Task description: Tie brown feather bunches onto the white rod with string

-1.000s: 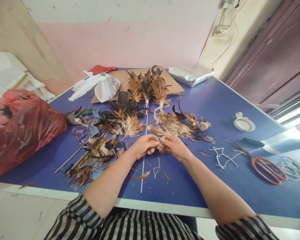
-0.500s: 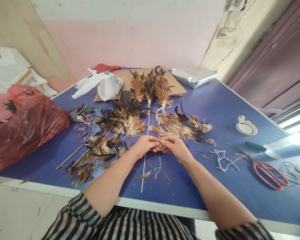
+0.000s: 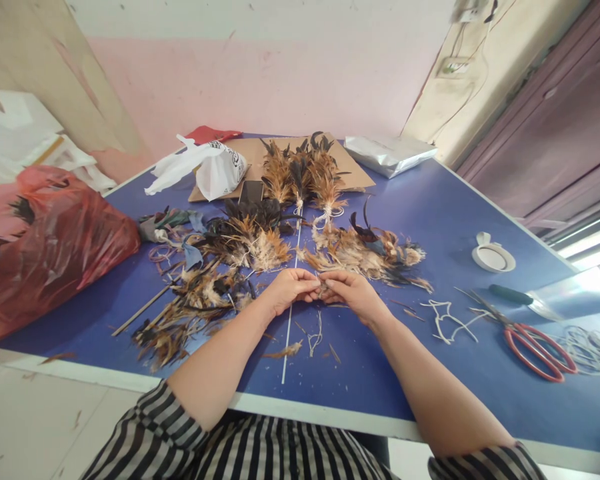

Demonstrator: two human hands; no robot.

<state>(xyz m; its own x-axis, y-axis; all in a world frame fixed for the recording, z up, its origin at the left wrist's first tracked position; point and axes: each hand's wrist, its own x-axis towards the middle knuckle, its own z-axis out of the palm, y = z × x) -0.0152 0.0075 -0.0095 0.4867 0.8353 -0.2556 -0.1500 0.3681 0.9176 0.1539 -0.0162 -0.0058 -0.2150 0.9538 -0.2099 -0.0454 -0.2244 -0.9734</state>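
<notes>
Over the middle of the blue table, my left hand and my right hand meet almost fingertip to fingertip. Both are closed in a pinch on a small greyish-brown feather, mostly hidden by the fingers. Just beyond my right hand spreads a pile of tan and dark feathers. Another loose heap of feathers lies left of my left hand, with a fluffier pile behind it. Below my hands are a thin white string and a single brown feather.
Tied feather bunches rest on cardboard at the back. On the right are red-handled scissors, a green-handled knife, a tape roll and string. A red plastic bag bulges at the left.
My fingertips have parted slightly, and more of the small feather shows between them. The things on the table have not moved.
</notes>
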